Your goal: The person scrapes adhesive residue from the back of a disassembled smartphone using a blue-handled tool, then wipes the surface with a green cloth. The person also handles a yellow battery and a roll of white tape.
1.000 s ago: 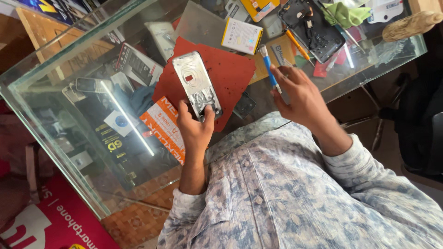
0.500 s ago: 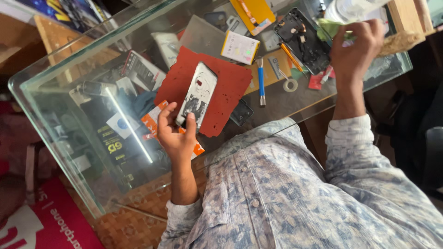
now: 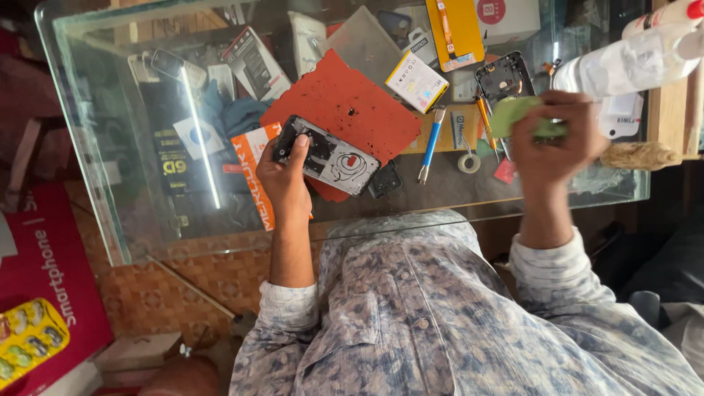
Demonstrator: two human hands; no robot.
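Head view: under the glass counter (image 3: pixel 103 169) lie boxed phone accessories (image 3: pixel 253 66). Left hand (image 3: pixel 284 180) pinches an opened phone (image 3: pixel 330 155) over the red mat (image 3: pixel 345 103). Right hand (image 3: pixel 554 139) clutches a green cloth (image 3: pixel 513 114).

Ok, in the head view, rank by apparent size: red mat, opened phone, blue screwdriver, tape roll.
1. Red mat, largest though partly covered.
2. Opened phone, held by the left hand.
3. Blue screwdriver, nearly as long as the phone but far thinner.
4. Tape roll, smallest.
All lie on the glass, so nearness hardly matters.
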